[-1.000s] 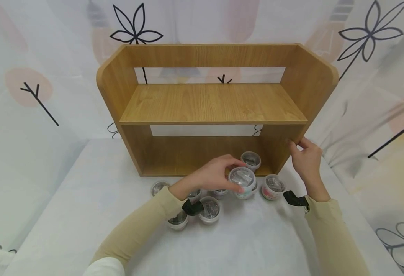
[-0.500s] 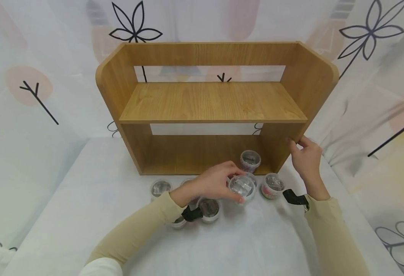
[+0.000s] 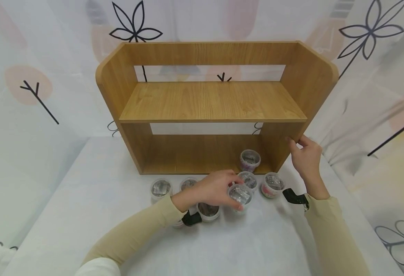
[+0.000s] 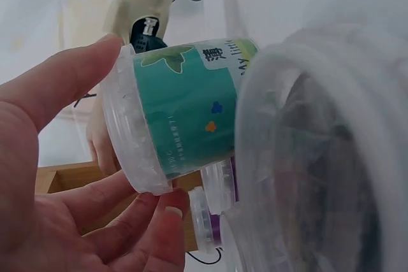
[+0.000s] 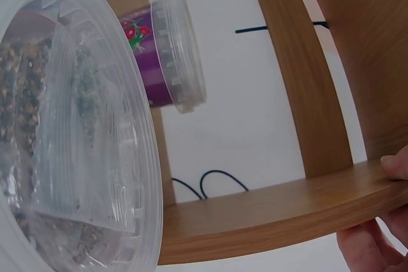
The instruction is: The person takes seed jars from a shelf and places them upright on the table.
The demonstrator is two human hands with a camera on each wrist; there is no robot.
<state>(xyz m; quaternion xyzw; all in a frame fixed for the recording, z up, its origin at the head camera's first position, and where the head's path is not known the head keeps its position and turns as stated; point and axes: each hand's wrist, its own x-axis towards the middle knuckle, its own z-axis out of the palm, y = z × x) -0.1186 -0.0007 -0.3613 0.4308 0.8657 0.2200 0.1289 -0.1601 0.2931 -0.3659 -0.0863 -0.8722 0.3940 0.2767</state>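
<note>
My left hand (image 3: pixel 215 188) grips a small lidded plastic tub (image 3: pixel 240 194) by its rim, thumb on the near side and fingers on the far side. In the left wrist view this tub (image 4: pixel 188 109) has a green label with a leaf picture and a clear lid. Just behind it stands another tub (image 3: pixel 248 180), in front of the wooden shelf (image 3: pixel 215 101). My right hand (image 3: pixel 306 159) holds the front edge of the shelf's right side panel, its fingers (image 5: pixel 363 246) and thumb on opposite faces. A purple-labelled tub (image 3: pixel 249 163) sits at the right of the lower shelf.
A pink-and-white tub (image 3: pixel 272 186) stands on the white tabletop (image 3: pixel 250 245) near the right hand. More tubs, including a left one (image 3: pixel 161 188) and a nearer one (image 3: pixel 208 211), stand around the left forearm, which partly hides several. A patterned cloth (image 3: pixel 50 46) hangs behind.
My left hand has moved a little nearer to me with the green-labelled tub, and the tub behind it shows more fully. My right hand keeps its place on the shelf.
</note>
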